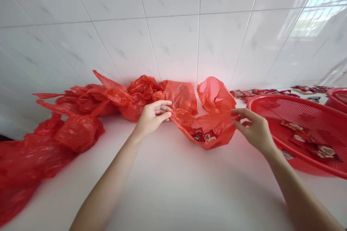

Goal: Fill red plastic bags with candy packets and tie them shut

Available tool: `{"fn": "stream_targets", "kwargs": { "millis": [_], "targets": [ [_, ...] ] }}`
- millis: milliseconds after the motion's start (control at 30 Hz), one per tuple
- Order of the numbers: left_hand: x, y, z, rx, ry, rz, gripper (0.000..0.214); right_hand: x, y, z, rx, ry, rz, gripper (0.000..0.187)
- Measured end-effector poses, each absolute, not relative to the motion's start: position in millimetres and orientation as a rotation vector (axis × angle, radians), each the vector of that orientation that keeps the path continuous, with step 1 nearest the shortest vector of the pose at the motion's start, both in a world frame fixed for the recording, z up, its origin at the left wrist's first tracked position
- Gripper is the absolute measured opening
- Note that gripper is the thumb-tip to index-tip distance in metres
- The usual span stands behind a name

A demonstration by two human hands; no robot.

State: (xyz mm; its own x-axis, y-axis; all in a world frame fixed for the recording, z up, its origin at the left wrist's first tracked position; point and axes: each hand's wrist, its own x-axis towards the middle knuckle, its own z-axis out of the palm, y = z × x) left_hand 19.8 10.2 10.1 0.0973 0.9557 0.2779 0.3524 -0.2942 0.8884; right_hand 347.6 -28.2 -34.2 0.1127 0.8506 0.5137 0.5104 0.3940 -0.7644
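Note:
An open red plastic bag (208, 122) lies on the white counter near the tiled wall, with a few small red-and-white packets (204, 136) inside it. My left hand (153, 115) pinches the bag's left edge, fingers closed on the film. On the other side, my right hand (255, 128) grips the bag's right edge between thumb and fingers. Between the two hands the bag's mouth is held apart.
Several tied, filled red bags (78, 126) are piled along the wall at the left. A large red mesh basket (271, 103) with loose packets stands at the right, a second red basket (337, 95) behind it. More packets (260, 93) lie by the wall.

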Motion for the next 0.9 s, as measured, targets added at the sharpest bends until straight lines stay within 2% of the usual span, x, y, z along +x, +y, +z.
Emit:
{"fn": "stream_targets", "kwargs": {
  "millis": [100,233,433,500,567,667,733,800,900],
  "targets": [
    [17.3,10.6,11.7,1.792,1.347,1.276,0.033,347.5,-25.6,-33.9,-1.314,-1.553,0.185,0.021],
    [12.8,11.6,12.1,1.898,1.464,1.367,0.025,348.8,-24.5,-27.4,-1.33,-1.525,0.204,0.021],
    [9.1,11.8,9.1,1.943,1.567,1.27,0.027,326.1,-28.5,-37.1,-1.605,-1.784,0.353,0.057],
    [8.6,11.1,9.5,1.965,1.586,1.212,0.03,312.7,-28.0,-45.3,-1.639,-1.823,0.403,0.062],
    [7.4,10.0,11.0,2.004,1.634,1.117,0.036,302.8,-24.8,-51.8,-1.637,-1.815,0.411,0.055],
    [3.8,8.3,14.7,2.063,1.752,0.938,0.041,300.1,-16.7,-53.0,-1.598,-1.789,0.426,0.02],
    [0.7,7.8,17.3,2.087,1.81,0.866,0.039,305.3,-11.5,-46.8,-1.57,-1.777,0.44,0.007],
    [-2.0,7.9,19.5,2.099,1.825,0.851,0.038,312.7,-7.5,-36.8,-1.508,-1.738,0.532,0.007],
    [-4.4,8.6,21.7,2.099,1.77,0.877,0.04,322.3,-2.6,-21.7,-1.255,-1.601,0.893,0.022]
  ]
}}
